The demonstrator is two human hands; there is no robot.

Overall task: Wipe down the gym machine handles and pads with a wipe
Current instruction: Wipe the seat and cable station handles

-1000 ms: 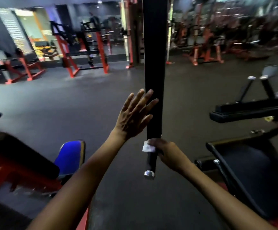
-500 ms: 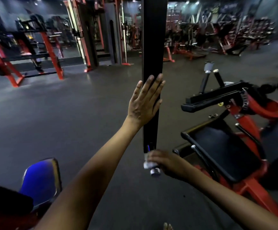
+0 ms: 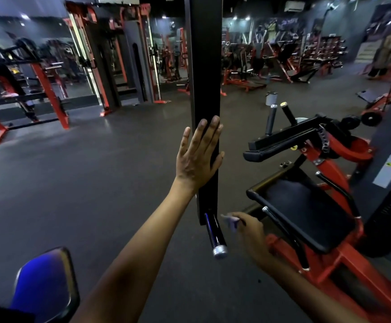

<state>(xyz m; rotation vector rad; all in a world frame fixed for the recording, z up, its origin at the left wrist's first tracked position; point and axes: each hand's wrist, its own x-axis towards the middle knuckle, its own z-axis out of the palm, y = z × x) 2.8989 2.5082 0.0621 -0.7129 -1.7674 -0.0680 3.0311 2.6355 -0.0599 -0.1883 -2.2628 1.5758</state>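
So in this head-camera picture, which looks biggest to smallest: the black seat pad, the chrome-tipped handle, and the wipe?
1. Black seat pad
2. Chrome-tipped handle
3. Wipe, mostly hidden in the right hand

The handle hangs nearer the camera, so true sizes stay unsure.

**Handle bared below the upright pad; wipe just off to its right**

Upright pad (image 3: 205, 66): long, black, vertical, running out of the top of the view. Handle (image 3: 213, 234): glossy black bar with a silver end cap, projecting from the pad's lower end, tilted down and rightward. Wipe (image 3: 230, 220): small, pale, crumpled and blurred, just right of the handle, apart from it.
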